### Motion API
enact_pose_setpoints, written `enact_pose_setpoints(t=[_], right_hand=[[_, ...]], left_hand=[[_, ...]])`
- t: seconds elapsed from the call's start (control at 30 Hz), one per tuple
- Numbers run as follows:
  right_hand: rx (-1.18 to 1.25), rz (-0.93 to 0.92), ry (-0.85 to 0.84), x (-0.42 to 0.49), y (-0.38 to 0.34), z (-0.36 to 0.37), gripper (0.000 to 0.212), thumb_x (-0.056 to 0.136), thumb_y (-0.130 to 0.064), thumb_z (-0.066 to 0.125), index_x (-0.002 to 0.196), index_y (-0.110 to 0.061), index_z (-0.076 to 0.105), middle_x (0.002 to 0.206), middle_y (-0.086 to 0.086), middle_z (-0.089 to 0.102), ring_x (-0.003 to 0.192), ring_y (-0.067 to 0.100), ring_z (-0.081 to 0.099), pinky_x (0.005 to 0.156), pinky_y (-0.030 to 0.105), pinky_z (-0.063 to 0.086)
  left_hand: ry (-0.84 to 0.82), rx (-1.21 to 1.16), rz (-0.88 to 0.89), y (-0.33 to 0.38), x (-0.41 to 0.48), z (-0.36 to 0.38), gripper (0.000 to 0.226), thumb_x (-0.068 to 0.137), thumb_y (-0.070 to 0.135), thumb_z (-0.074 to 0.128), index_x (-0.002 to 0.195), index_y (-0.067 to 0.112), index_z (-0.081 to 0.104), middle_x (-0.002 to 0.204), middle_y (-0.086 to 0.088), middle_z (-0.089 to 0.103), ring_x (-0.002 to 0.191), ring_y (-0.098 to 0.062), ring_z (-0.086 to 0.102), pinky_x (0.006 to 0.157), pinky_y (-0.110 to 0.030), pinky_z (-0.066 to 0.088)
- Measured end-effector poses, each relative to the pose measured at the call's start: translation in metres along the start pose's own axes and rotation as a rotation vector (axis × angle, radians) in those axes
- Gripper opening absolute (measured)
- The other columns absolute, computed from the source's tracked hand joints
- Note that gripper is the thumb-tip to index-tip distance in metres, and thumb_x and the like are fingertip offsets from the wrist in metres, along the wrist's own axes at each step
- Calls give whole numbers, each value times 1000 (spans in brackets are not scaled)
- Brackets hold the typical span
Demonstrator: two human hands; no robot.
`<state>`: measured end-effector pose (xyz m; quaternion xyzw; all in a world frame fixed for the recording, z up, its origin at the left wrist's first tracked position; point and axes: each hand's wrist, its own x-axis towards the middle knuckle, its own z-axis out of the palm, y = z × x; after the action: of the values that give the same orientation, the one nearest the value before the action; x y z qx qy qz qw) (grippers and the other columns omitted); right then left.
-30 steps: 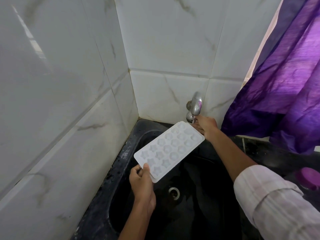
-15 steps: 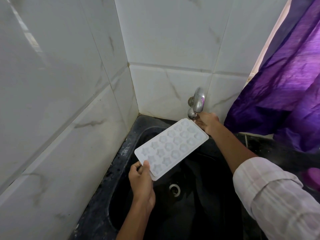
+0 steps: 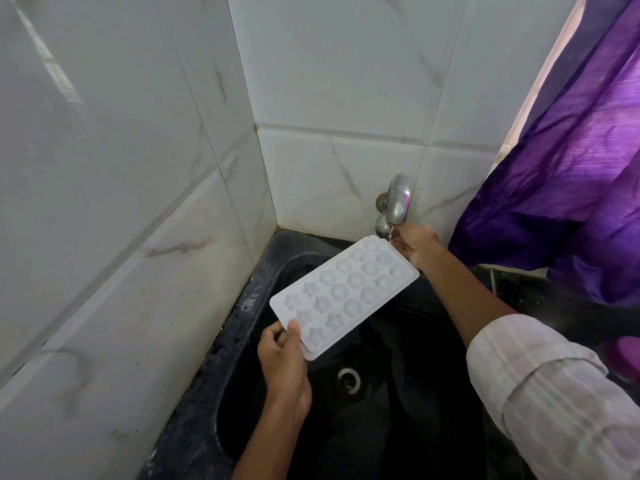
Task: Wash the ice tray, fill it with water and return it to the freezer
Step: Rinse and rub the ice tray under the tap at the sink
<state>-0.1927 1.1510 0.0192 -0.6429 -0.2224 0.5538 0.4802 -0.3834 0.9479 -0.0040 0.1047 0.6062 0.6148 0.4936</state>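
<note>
A white ice tray [image 3: 346,292] with star and round moulds is held tilted over the black sink [image 3: 242,341], its far end just under the spout of the metal tap [image 3: 397,202]. My left hand [image 3: 284,362] grips the tray's near corner, thumb on top. My right hand [image 3: 414,244] reaches past the tray's far end and its fingers close on the underside of the tap. A small glint of water shows at the spout. The cells look empty.
White marble-look tiles [image 3: 138,202] close in the sink on the left and behind. The drain [image 3: 349,377] lies in the basin below the tray. A purple curtain [image 3: 571,168] hangs at the right over a dark counter, with a purple object [image 3: 623,355] at the edge.
The tray's far end has come closer under the spout. Both hands keep their holds; my right hand has stayed at the tap.
</note>
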Motion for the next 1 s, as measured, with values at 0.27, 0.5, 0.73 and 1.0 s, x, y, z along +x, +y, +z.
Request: enact_pose_setpoints(t=[0.27, 0.5, 0.73, 1.0], right_hand=[[10, -8, -5, -1, 1, 0, 39, 81, -5, 77, 113, 6, 59, 68, 8, 60, 32, 7, 54, 37, 18, 45], [-214, -93, -46, -12, 9, -15, 30, 87, -37, 73, 85, -8, 66, 77, 4, 70, 57, 8, 69, 53, 24, 53], [-494, -164, -337, -34, 33, -33, 13, 87, -30, 73, 90, -17, 74, 90, 1, 76, 86, 20, 72, 73, 30, 57], [-500, -195, -179, -27, 50, -25, 19, 85, -21, 74, 102, -13, 70, 94, 3, 72, 80, 18, 68, 69, 27, 54]], left_hand=[[4, -8, 3, -1, 2, 1, 9, 102, 8, 53, 109, 4, 56, 101, -10, 72, 93, -23, 71, 77, -35, 57], [30, 5, 4, 0, 4, -1, 3, 102, 9, 53, 101, 10, 56, 99, -8, 71, 91, -20, 70, 74, -34, 55], [34, 38, 12, -1, 5, -1, 5, 102, 10, 53, 99, 11, 56, 99, -8, 70, 90, -21, 70, 72, -34, 55], [24, 93, 47, -3, -2, 0, 2, 102, 12, 55, 101, 11, 56, 98, -6, 71, 91, -20, 71, 75, -34, 55]])
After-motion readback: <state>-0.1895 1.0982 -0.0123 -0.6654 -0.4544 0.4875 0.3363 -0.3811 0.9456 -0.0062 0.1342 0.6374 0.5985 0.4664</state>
